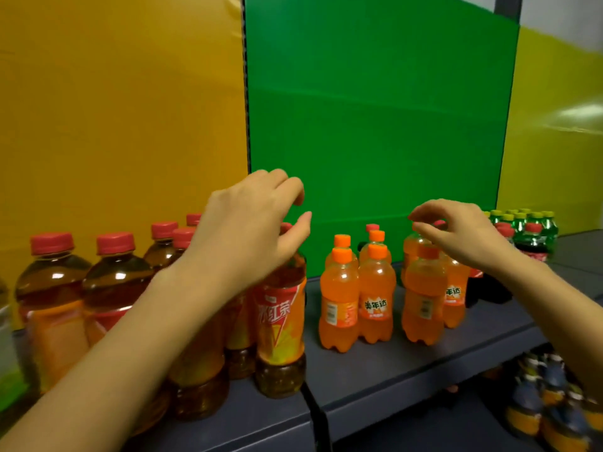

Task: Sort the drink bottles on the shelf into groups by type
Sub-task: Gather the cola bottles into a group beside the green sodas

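Note:
Several red-capped iced tea bottles (pixel 280 321) stand grouped on the left of the grey shelf (pixel 408 363). Small orange soda bottles (pixel 375 298) cluster in the middle, with another orange group (pixel 422 298) just to the right. My left hand (pixel 251 226) hovers over the rightmost tea bottle, fingers loosely curved, holding nothing. My right hand (pixel 463 233) floats above the right orange group, fingers loosely curved and empty. Dark cola bottles with red caps (pixel 533 243) and green bottles with yellow caps (pixel 522 220) stand at the far right.
Yellow (pixel 114 109), green (pixel 375 125) and lime (pixel 554 141) panels back the shelf. A lower shelf at the bottom right holds several dark-topped bottles (pixel 551 402). A pale green object (pixel 9 353) sits at the left edge. Bare shelf shows in front of the orange bottles.

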Demonstrator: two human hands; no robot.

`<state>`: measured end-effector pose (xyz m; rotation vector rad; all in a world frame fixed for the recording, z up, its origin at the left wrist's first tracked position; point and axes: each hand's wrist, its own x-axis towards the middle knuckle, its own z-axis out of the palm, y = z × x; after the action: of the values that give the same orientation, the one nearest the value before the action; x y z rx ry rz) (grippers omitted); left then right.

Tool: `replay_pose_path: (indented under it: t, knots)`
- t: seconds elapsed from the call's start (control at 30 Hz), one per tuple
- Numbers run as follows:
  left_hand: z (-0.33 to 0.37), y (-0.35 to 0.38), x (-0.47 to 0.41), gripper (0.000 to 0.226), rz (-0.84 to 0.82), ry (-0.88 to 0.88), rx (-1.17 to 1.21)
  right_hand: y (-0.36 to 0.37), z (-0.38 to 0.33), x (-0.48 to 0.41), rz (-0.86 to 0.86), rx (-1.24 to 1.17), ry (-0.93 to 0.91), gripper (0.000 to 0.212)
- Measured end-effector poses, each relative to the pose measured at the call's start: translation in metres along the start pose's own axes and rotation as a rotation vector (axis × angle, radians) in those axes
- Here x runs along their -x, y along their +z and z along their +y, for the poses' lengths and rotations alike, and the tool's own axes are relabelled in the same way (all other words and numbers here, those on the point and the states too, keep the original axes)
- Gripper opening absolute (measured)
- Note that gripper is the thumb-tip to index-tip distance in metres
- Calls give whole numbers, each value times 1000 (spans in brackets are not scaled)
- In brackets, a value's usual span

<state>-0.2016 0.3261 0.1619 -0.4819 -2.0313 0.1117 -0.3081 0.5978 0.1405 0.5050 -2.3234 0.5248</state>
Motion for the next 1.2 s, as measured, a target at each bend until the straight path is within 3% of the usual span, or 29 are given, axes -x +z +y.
replay_pose_path:
  t: [0.1, 0.2, 0.3, 0.43, 0.67, 0.83, 1.07, 1.2]
  knots:
    - [-1, 19, -35, 35, -182, -8, -95, 3, 17, -27, -91, 8, -21, 20]
    - [-5, 41, -71, 41, -493, -31, -192, 11, 35, -57, -191, -9, -34, 24]
    - [-8, 66, -99, 47, -760, -109, -172, 24, 55, -87, -276, -15, -58, 27]
    - [-9, 96, -129, 52, -986, -276, -112, 43, 80, -129, -406, -15, -124, 32]
    - [-21, 145, -152, 70, -1093, -595, -241, 80, 107, -182, -723, -14, -202, 59]
    - [-19, 174, -141, 78, -1202, -847, -91, 109, 108, -194, -959, -14, -217, 72]
    - [-24, 186, -127, 68, -1280, -909, 16, 136, 104, -194, -1133, 43, -363, 49]
    - [-30, 193, -116, 52, -1389, -909, 8, 139, 104, -190, -1116, 2, -419, 48]
